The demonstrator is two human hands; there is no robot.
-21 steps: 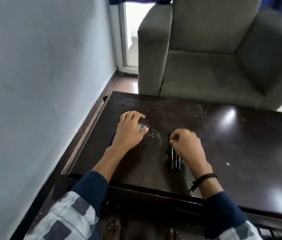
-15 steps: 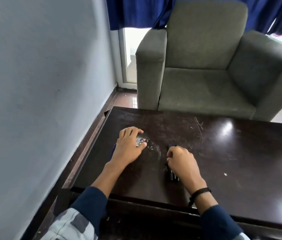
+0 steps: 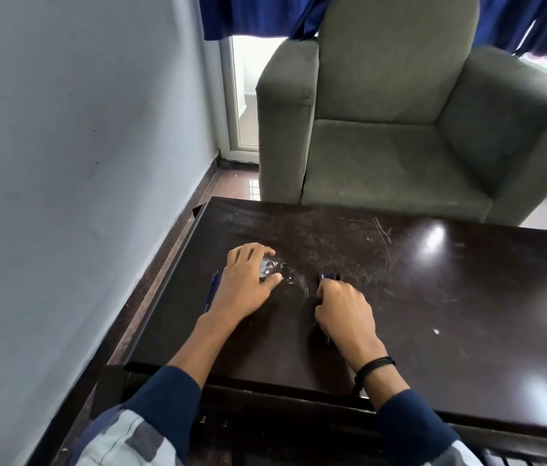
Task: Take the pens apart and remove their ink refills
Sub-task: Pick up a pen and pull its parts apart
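My right hand lies on the dark table with its fingers curled round a bundle of dark pens. Only the pens' far ends and a short bit near my wrist show. My left hand rests palm down to the left, fingers bent onto the tabletop beside a shiny scuffed patch. Blue pens lie along that hand's outer edge, partly under the palm. No refill or loose pen part is visible.
A grey armchair stands right behind the table's far edge. A pale wall runs close along the left side. A small white speck lies on the table to the right of my hands.
The camera has tilted up, so more of the armchair shows. My right hand has settled further over the dark pens, hiding more of them. My left hand stays put.
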